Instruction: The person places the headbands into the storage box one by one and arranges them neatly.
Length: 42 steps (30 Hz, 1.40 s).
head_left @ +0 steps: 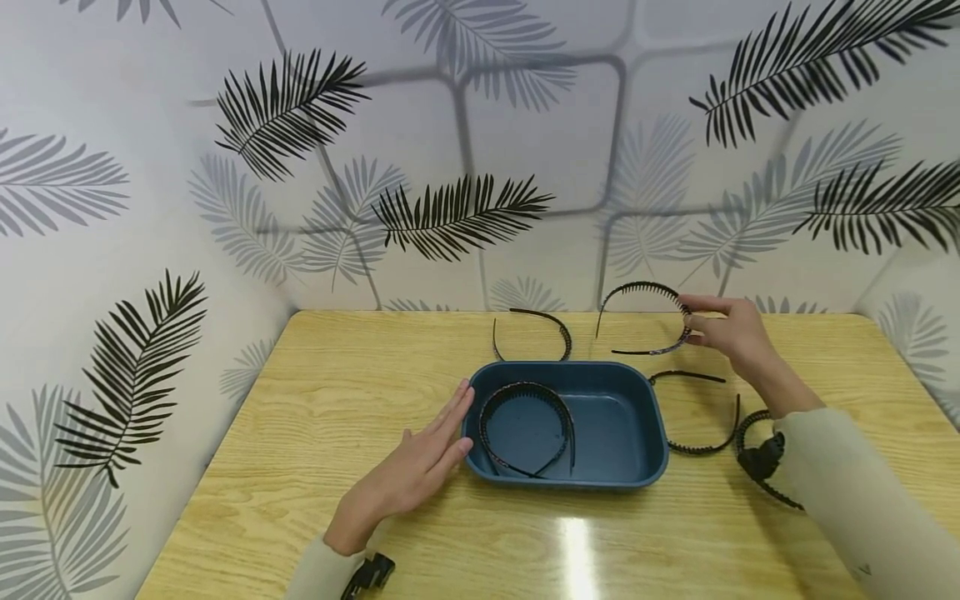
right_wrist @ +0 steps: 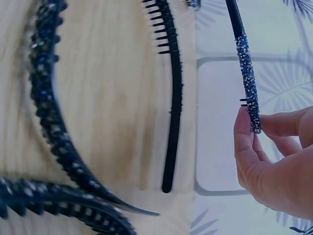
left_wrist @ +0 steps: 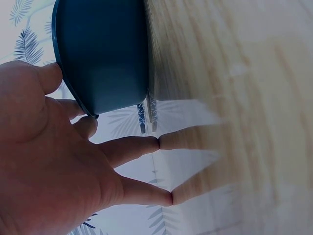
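Observation:
A dark blue plastic bin [head_left: 622,483] stands on the table with what looks like more than one toothed headband [head_left: 527,386] lying inside at its left. My left hand [head_left: 416,467] rests against the bin's left wall, fingers extended; in the left wrist view two of its fingertips touch the tabletop. At the table's back edge, my right hand [head_left: 723,329] pinches a black toothed headband [head_left: 642,286] by its side, between thumb and fingers. Blue-silver glitter covers part of that band [right_wrist: 247,68] in the right wrist view.
Another headband [head_left: 566,333] lies behind the bin, and one more [head_left: 705,451] sits against its right side. Beneath my right wrist is a further headband [head_left: 783,498], partly hidden by the sleeve. A leaf-patterned wall [head_left: 525,250] rises directly behind the wooden table [head_left: 337,392].

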{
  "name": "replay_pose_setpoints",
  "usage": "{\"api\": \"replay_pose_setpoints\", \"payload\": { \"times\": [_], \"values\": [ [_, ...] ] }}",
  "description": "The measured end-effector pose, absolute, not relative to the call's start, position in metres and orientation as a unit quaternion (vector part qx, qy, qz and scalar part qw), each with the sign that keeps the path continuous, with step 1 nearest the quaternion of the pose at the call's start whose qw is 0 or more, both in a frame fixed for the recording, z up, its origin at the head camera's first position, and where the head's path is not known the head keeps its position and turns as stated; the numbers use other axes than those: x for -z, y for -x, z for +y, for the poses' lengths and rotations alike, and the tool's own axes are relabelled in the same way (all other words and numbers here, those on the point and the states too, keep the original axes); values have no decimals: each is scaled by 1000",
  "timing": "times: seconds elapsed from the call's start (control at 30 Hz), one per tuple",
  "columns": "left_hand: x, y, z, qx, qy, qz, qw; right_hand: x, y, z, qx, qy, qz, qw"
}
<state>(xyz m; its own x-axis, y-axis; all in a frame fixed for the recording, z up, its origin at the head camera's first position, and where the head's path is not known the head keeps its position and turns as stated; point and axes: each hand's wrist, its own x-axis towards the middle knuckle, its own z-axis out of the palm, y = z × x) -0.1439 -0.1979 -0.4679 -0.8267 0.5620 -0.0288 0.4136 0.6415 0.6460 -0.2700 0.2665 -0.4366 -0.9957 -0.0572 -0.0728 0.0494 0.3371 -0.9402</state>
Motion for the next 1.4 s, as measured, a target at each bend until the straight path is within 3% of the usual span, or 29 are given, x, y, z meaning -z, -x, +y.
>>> {"api": "replay_pose_setpoints", "payload": {
  "times": [1.0,1.4],
  "values": [
    [466,144,-197,-325,-272,898,114,407,235,236,661,60,748,16],
    [468,144,-198,-323,-274,898,115,405,221,216,691,60,719,35]
  ]
}}
